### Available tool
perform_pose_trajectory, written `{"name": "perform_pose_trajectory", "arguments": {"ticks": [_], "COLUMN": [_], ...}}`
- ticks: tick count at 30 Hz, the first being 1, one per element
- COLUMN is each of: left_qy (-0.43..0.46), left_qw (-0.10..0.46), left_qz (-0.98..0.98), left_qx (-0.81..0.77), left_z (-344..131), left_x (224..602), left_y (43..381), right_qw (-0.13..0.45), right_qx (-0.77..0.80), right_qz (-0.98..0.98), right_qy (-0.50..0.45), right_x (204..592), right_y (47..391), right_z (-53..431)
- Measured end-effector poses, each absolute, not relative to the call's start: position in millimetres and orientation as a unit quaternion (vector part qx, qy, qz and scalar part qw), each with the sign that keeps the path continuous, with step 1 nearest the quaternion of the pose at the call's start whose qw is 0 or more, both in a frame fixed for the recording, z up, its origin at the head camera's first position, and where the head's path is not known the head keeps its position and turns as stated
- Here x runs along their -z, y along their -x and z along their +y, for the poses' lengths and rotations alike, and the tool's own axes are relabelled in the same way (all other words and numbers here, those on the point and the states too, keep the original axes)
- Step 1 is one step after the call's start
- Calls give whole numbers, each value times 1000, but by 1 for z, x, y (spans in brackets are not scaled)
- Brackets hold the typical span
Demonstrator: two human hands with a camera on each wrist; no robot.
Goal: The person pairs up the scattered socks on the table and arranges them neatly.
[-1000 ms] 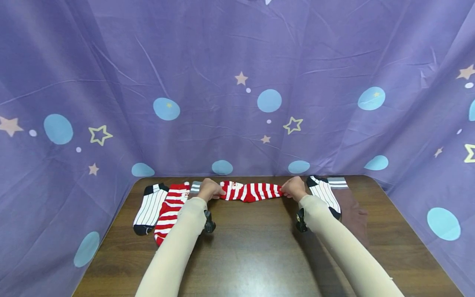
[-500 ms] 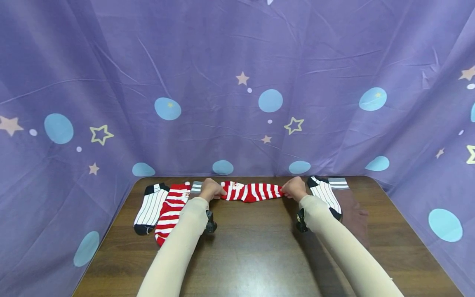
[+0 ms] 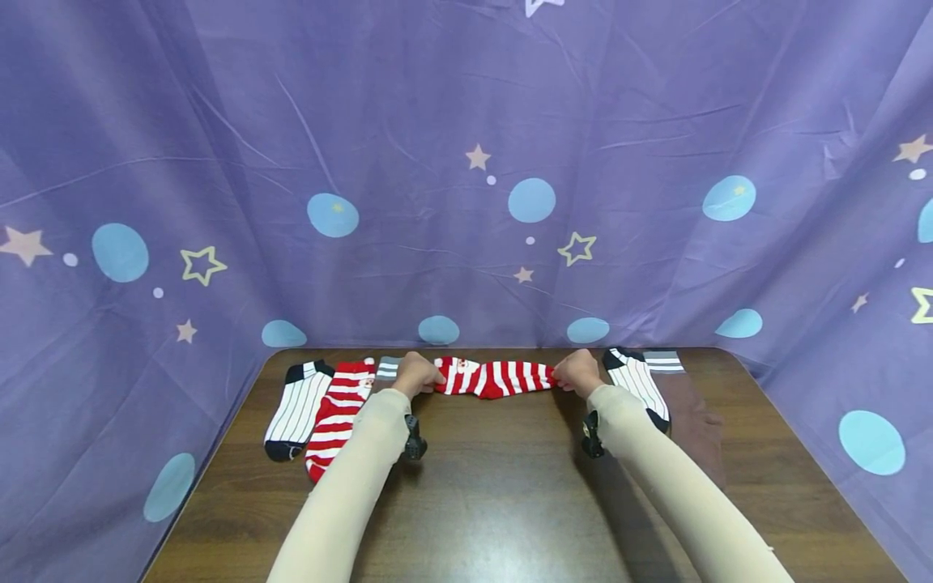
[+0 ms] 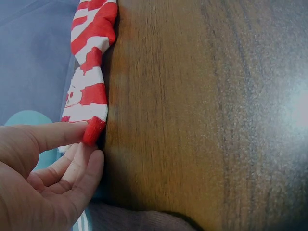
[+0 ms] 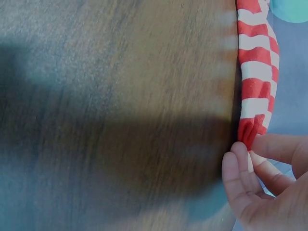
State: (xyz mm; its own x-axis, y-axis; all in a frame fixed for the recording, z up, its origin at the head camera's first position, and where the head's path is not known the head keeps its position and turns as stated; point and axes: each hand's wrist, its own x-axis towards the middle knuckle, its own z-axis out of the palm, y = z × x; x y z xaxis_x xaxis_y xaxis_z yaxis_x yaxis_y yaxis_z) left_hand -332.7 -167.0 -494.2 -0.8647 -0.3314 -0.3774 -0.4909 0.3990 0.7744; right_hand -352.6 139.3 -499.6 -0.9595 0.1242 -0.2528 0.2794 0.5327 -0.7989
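Observation:
A red and white striped sock (image 3: 503,379) with a small face pattern is stretched sideways near the table's back edge. My left hand (image 3: 415,375) pinches its red cuff end; in the left wrist view, the thumb and fingers of that hand (image 4: 53,168) meet at the cuff. At the opposite end, my right hand (image 3: 579,372) pinches the red toe, and the right wrist view shows the fabric gathered at the fingertips of this hand (image 5: 269,178). A matching striped sock (image 3: 338,413) lies to the left, partly covered by my left sleeve.
White black-trimmed socks lie at the far left (image 3: 297,409) and right (image 3: 636,385). A brown sock (image 3: 692,417) with a grey band is at the right; another grey-banded sock (image 3: 388,368) sits behind my left hand. A purple curtain (image 3: 466,202) borders the wooden table (image 3: 496,502).
Both hands keep their hold on the ends of the striped sock, which stays in place. The head view has shifted very slightly.

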Motion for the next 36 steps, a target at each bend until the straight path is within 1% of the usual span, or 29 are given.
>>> {"name": "perform_pose_trajectory", "arguments": {"ticks": [6,13,20,24,27,32,36], "left_qy": [238,185,165,159,143,139,131], "left_qw": [91,118,137,144,146,139,151], "left_qz": [826,826,829,831,835,832,831], "left_qx": [-502,-519,-517,-513,-512,-519,-520], "left_z": [-169,-174,-180,-185,-193,-214,-238], "left_x": [491,480,462,448,435,413,403], "left_y": [330,311,302,299,294,288,287], "right_qw": [83,83,67,63,81,137,183], "right_qx": [475,467,450,475,517,588,623], "right_qz": [868,871,884,871,846,793,759], "right_qy": [-120,-125,-109,-106,-100,-74,-55], "right_x": [499,493,470,454,444,425,417], "right_y": [351,336,331,332,331,317,302], "right_z": [139,137,132,125,114,81,49]}}
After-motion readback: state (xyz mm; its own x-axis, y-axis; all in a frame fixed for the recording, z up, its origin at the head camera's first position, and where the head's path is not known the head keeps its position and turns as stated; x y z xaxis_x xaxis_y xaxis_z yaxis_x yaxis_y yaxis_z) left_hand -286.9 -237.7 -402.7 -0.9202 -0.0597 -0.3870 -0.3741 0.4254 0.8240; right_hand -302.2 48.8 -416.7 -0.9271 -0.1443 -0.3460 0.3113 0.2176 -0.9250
